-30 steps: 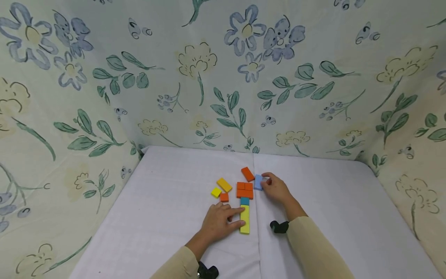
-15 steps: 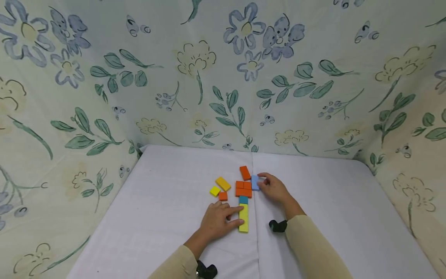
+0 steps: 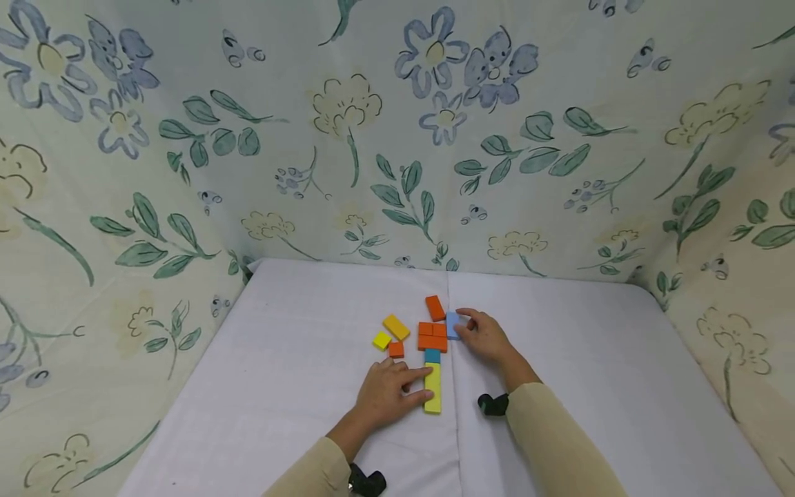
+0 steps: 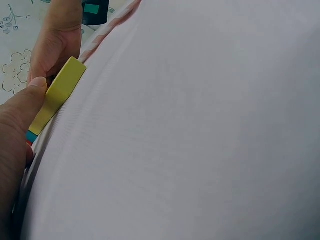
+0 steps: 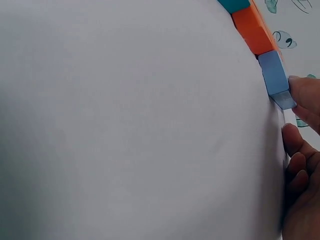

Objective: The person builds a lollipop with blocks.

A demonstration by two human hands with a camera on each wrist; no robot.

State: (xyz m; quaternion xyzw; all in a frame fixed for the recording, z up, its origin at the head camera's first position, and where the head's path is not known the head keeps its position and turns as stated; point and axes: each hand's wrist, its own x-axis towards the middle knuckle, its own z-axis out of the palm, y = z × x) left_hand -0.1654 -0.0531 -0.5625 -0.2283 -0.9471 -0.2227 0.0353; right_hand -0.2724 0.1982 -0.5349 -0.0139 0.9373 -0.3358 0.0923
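Light-blue block, pinched by right fingers, should be squared against orange blocks, yellow bar steadied by extended left fingers.

A: Any lettering on the blocks; a number, perhaps, a brand?
B: None that can be read; and the floral cloth shows drawn blooms and leaves, nothing legible as letters or digits!
A: Over to the left wrist view; there's a black wrist device with a green patch; any label there?
B: Too small to tell; no wording can be made out.
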